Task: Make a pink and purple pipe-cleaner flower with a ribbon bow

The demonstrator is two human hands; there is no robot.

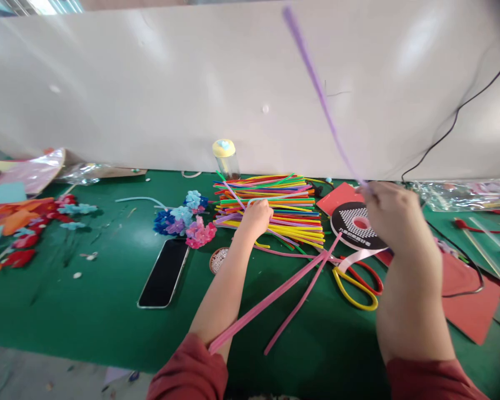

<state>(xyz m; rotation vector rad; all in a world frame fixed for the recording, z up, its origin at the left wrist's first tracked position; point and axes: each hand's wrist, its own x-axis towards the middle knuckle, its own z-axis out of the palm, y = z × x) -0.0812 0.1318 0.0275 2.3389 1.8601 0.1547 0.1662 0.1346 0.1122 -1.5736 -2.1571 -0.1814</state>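
Right hand: your right hand is raised over the right side of the table, fingers closed around the low end of a purple pipe cleaner.
Purple pipe cleaner: it runs up and to the left from your fist, in the air against the white wall; blurred along its length, its tip near the top edge of the view.
Left hand: your left hand lies on the near left edge of the pile of pipe cleaners, knuckles up, fingers curled down into the stems. You cannot tell whether a stem is pinched.
Pile: many colours, stacked flat and running left to right, on the green table cover close to the wall.
Pink pipe cleaners: two long ones lie loose, slanting from near your left sleeve up towards the scissors.
Scissors: yellow and red handles, flat on the cover, just below the ribbon spool.
Spool: black and white face, pink ribbon trailing off it, partly behind your right hand.
Phone: screen dark, lying left of your left forearm.
Flowers: blue, purple and pink pipe cleaner blossoms, just left of the pile.
Bead dish: small, white beads, between phone and forearm.
Jar: yellow lid, upright behind the pile.
Red felt sheet: right of your right arm.
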